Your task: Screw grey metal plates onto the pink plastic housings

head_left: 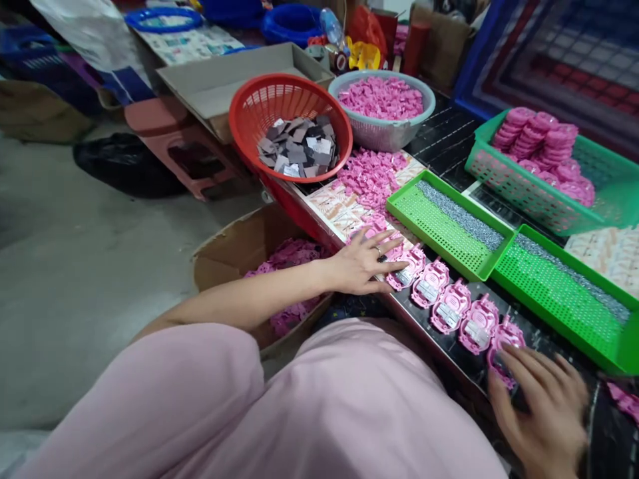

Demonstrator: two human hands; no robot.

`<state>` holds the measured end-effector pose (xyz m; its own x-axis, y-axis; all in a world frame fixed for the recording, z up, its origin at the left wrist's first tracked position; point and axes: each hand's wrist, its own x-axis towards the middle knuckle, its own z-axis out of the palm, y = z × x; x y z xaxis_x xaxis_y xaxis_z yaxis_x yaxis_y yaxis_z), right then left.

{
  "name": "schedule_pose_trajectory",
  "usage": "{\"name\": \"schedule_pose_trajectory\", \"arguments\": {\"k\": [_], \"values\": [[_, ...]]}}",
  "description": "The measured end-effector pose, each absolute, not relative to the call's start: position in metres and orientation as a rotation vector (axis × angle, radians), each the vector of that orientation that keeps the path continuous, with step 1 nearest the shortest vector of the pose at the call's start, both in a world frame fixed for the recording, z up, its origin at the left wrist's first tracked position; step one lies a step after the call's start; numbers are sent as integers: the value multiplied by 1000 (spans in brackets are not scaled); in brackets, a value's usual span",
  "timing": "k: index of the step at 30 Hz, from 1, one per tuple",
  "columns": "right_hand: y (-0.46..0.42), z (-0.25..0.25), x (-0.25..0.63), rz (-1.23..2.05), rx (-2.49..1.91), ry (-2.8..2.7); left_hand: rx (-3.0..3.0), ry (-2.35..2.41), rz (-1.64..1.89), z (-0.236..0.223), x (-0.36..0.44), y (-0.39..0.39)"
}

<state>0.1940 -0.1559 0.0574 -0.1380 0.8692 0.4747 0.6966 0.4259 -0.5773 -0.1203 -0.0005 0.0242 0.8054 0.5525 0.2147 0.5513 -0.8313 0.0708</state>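
A row of several pink plastic casings, each with a silvery rectangular plate in it, lies along the front edge of the dark table. My left hand rests palm down with fingers spread over the far end of the row, partly hiding the casings there. At the near end, my right hand is beside the nearest casing, its fingers stretched out and the thumb apart. Its fingertips reach over that casing's edge; whether they press on it I cannot tell, as the hand is slightly blurred.
Two green trays of small metal pieces lie behind the row. Beyond are loose pink parts, a red basket of dark plates, a pale bowl and a green basket. A cardboard box stands below left.
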Motion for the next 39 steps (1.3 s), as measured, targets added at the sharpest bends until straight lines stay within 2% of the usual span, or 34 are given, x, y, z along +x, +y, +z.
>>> {"name": "schedule_pose_trajectory", "arguments": {"k": [3,6,10,18,23,31,34,39], "values": [[-155,18,193,-266,-1713,-2230,3000,917,262,20,-125,-6],[-156,3,192,-341,-1818,-2400,3031,909,259,16,-128,-14],[-155,5,189,-417,-1750,-2465,3084,929,429,4,-139,-24],[-133,6,153,-458,-1591,-2515,3037,1041,728,-25,-187,-30],[-89,10,83,-352,-1298,-2600,2879,1060,919,-44,-251,-48],[-25,14,-57,-83,-456,-2722,2346,1801,797,-96,-334,-113],[-16,29,-55,-38,-353,-2613,2366,1791,847,-101,-334,-113],[16,69,20,-226,-657,-2550,2520,1552,1055,-79,-311,-75]]}}
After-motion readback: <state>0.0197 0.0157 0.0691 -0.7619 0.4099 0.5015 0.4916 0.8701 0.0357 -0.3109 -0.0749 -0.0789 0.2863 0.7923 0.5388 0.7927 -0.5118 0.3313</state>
